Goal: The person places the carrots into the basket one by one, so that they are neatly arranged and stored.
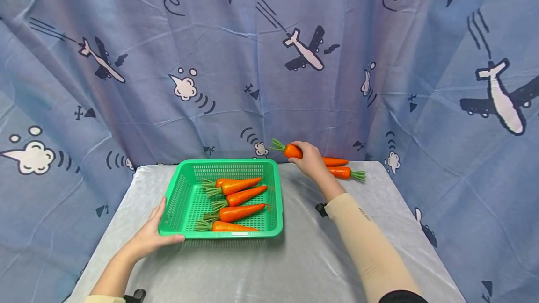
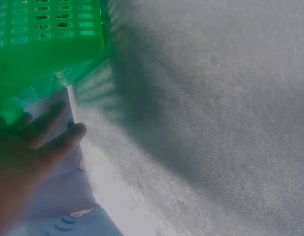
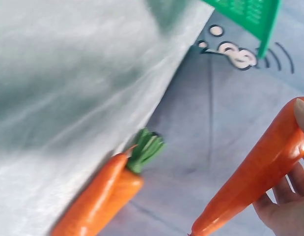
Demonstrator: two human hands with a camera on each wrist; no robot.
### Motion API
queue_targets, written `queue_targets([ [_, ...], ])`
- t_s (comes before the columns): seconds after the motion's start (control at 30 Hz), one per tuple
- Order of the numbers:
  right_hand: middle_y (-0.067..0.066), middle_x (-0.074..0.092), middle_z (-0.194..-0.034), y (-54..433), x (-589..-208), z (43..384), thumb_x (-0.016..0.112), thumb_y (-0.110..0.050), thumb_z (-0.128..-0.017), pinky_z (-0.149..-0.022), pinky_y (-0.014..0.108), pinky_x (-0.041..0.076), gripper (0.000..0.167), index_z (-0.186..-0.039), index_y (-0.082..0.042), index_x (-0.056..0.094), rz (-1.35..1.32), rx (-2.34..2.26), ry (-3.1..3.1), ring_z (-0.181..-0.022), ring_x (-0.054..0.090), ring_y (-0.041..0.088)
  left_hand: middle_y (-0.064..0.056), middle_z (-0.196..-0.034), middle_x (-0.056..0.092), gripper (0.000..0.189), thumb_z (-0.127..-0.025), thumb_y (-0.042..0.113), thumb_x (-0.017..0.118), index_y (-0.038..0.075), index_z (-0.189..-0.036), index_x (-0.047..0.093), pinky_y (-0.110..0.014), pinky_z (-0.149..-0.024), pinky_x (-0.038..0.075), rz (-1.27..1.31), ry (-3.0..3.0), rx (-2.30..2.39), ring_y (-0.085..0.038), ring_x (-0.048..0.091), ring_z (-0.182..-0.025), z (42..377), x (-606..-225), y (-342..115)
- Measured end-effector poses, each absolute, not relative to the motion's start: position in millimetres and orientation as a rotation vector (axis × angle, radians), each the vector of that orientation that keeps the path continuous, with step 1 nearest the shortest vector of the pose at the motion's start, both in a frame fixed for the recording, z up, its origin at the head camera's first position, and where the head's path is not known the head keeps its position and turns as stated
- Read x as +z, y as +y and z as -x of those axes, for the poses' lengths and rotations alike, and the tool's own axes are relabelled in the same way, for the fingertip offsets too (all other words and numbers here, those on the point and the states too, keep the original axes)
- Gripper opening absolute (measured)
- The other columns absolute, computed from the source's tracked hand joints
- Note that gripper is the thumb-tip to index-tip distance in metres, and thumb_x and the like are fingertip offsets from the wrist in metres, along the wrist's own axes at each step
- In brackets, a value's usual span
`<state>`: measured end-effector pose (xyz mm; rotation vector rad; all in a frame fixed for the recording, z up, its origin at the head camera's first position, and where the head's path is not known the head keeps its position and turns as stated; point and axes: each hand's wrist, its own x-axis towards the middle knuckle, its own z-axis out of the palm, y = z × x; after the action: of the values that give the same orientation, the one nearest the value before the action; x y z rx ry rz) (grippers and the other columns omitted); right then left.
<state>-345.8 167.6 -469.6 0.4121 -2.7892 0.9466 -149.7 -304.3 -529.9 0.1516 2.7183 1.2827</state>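
My left hand [image 1: 145,238] spans the near left corner of a green plastic basket [image 1: 278,205], thumb along the front rim, fingers beside the left wall. In the left wrist view those fingers [image 2: 56,140] look straight and spread. Several orange carrots [image 1: 242,212] with green tops lie in the basket, mostly with their tips to the right. Beyond the basket's right side, my right hand [image 1: 309,160] grips another carrot [image 3: 260,167], its greens pointing left and its tip free. Below it, two carrots [image 3: 95,196] lie side by side at the table's back edge, facing opposite ways.
A silvery grey cloth covers the table [image 1: 252,270]. Blue patterned curtains [image 1: 236,83] hang close behind the table and along both sides. The basket stands left of centre, and the two loose carrots lie at the back right.
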Motion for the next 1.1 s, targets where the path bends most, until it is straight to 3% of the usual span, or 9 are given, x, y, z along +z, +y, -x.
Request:
queue_targets([
  [1.1,0.012,0.064,-0.132,83,-419,313,0.081,-0.019,-0.087,-0.092,0.044,0.056,0.052,-0.135,-0.011,0.064,-0.706,1.016,-2.712,-0.112,0.062,0.031,-0.034,-0.163,0.002,0.131,-0.076,0.031,0.087,0.008,-0.162,-0.009,-0.075,-0.112,0.019,-0.146,2.720,1.264,-0.059,0.009,-0.147,149,-527,-303],
])
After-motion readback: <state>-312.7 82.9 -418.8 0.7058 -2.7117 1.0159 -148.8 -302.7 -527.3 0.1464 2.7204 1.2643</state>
